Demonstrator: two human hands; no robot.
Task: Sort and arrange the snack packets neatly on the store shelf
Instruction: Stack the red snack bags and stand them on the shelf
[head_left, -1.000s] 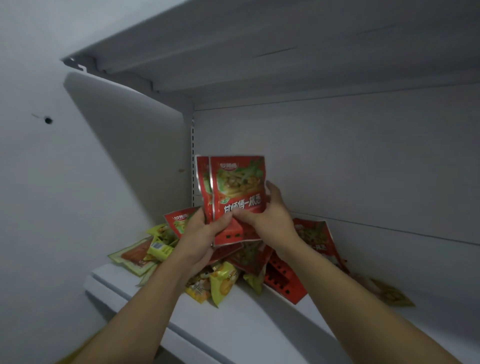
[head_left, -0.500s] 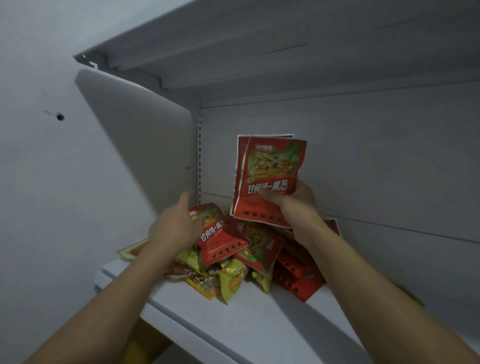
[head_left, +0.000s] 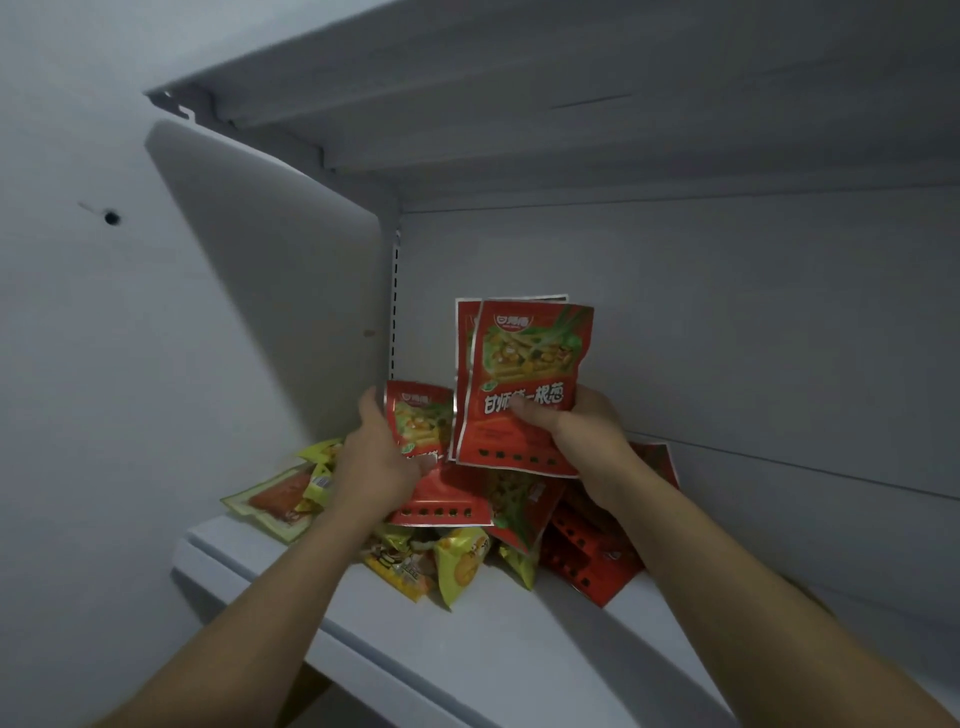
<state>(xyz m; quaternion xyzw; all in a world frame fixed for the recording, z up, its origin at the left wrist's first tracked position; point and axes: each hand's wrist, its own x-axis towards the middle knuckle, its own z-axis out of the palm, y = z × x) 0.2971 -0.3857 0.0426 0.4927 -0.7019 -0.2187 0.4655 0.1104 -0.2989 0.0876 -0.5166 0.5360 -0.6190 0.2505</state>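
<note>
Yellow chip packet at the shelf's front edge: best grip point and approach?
Probably pinch the yellow chip packet at its flat crimped bottom seal, coming from the shelf's open front. That end points outward, free of the pile, while its top is tucked under the red packets; the puffed middle would likely slip.

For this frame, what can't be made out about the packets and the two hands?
- Head view: how many red snack packets the right hand holds; the front one covers the rest.
- The single red packet in the left hand: its lower part is hidden by that hand.
- Yellow snack packets in the pile: print too small and blurred to read.
- White shelf board: right end cut off by the frame edge.
</note>
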